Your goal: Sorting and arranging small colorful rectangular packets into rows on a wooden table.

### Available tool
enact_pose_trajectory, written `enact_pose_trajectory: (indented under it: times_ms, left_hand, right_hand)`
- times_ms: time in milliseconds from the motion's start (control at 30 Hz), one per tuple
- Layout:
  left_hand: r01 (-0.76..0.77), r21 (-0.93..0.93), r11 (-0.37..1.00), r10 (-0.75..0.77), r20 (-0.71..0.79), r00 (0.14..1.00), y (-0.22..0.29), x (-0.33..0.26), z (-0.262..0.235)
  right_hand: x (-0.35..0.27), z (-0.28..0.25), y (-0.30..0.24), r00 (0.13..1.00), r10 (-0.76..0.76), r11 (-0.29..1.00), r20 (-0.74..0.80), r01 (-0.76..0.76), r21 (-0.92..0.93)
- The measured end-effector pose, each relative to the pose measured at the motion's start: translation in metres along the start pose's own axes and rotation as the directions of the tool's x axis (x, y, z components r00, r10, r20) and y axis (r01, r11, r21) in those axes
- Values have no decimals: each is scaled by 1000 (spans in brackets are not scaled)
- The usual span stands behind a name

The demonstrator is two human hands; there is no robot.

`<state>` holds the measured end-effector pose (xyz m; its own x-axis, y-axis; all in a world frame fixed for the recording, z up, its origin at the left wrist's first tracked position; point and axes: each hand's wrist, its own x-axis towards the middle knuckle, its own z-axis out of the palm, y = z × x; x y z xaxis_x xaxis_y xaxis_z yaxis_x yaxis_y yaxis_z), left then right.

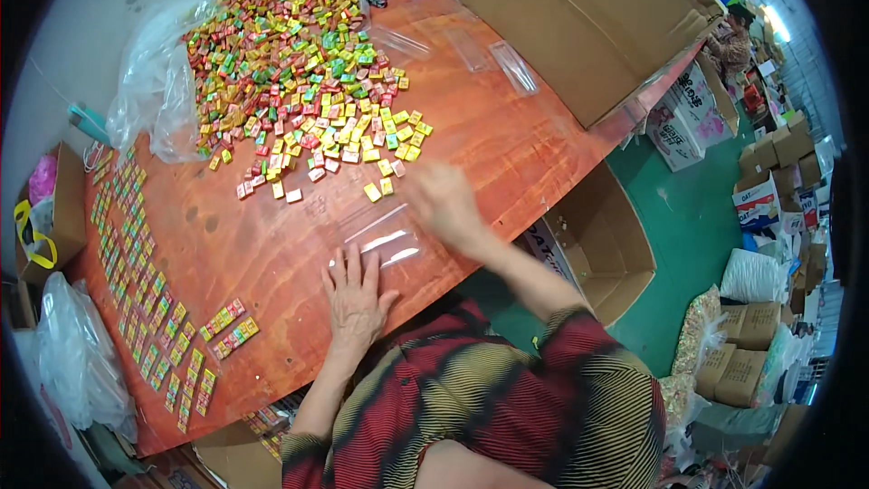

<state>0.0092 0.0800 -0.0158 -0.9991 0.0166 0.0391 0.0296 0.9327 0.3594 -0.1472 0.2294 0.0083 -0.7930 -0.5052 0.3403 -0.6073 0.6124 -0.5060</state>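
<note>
My left hand (358,303) lies flat on the wooden table, fingers spread, its tips by the near edge of a clear plastic tray (387,237). Over the right side of that tray is my right hand (442,206), smeared by motion, so its fingers and anything in them cannot be made out. Just beyond both hands, a few small yellow boxes (372,192) lie apart from a big heap of small red, yellow, green and orange boxes (281,63).
Rows of small boxes (136,244) line the table's left side, with two short rows (235,337) nearer me. A plastic bag (158,109) surrounds the heap's left side. Clear trays (513,68) lie before a large cardboard box (579,27). An open carton (606,244) stands below the right edge.
</note>
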Motion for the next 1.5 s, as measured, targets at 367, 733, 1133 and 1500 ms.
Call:
enact_pose_trajectory:
  times_ms: [367, 733, 1133, 1500]
  left_hand:
    - [-83, 64, 994, 91, -117, 989, -1, -8, 3]
    - [-38, 72, 997, 44, -91, 995, -4, 5, -2]
    - [-54, 72, 996, 72, -276, 958, -11, -31, -11]
    - [122, 98, 988, -82, -341, 937, -33, -43, -25]
  right_hand:
    - [198, 39, 152, 957, -144, 973, -251, 90, -213]
    - [106, -9, 158, 938, -143, 989, -317, 125, -75]
    - [-57, -34, 44, 983, -181, 964, 28, 183, -191]
    - [-39, 15, -12, 927, -322, 923, 190, 352, -154]
